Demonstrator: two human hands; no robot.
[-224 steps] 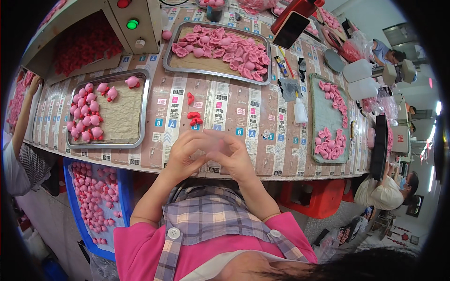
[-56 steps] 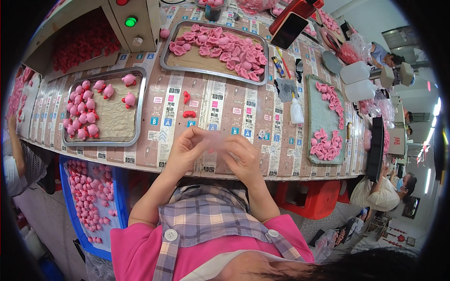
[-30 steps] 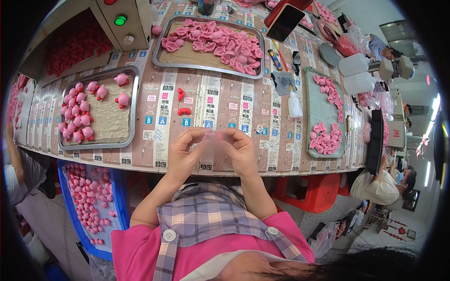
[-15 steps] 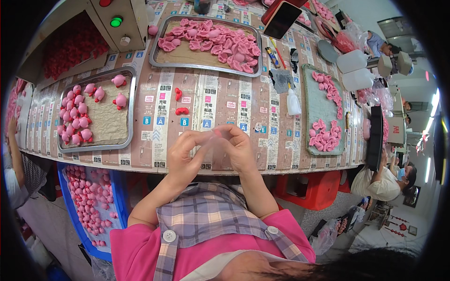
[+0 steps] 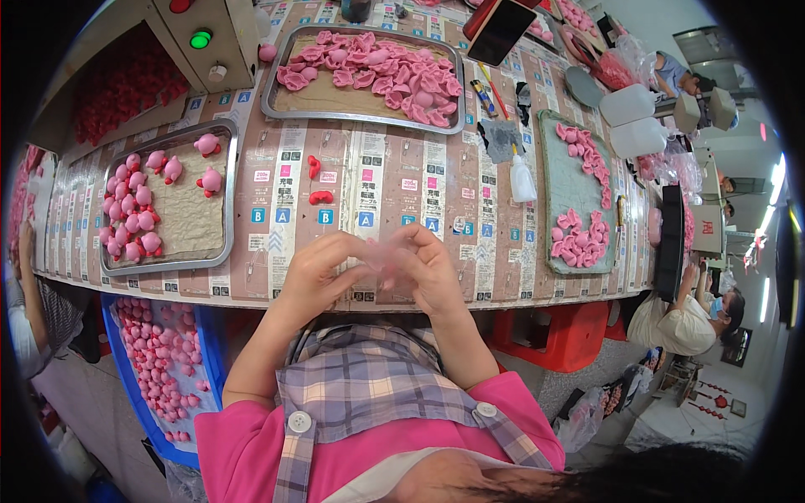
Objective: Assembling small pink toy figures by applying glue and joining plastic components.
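Over the near edge of the table, my left hand (image 5: pixel 323 270) and my right hand (image 5: pixel 432 272) meet with bent, closed fingers. Pinched between their fingertips is a small pink piece (image 5: pixel 386 258), blurred by motion, so its exact shape does not show. Just beyond my hands lie two small red curved pieces (image 5: pixel 320 198) on the table. To the left, a metal tray (image 5: pixel 228 180) carries round pink figures with red parts (image 5: pixel 126 210). Ahead stands another metal tray (image 5: pixel 289 113) heaped with thin pink shell-like pieces (image 5: pixel 419 80).
A greenish tray (image 5: pixel 574 201) with pink pieces lies right, beside a white squeeze bottle (image 5: pixel 522 180). A phone (image 5: pixel 501 33) stands at the back. A machine with a green button (image 5: pixel 200 38) occupies the far left. Below sits a blue crate (image 5: pixel 126 369) of pink figures. Other people work nearby.
Both hands stay close together at the table edge. Their fingers have shifted on the pink piece, and more of it shows between them. The view has moved slightly.
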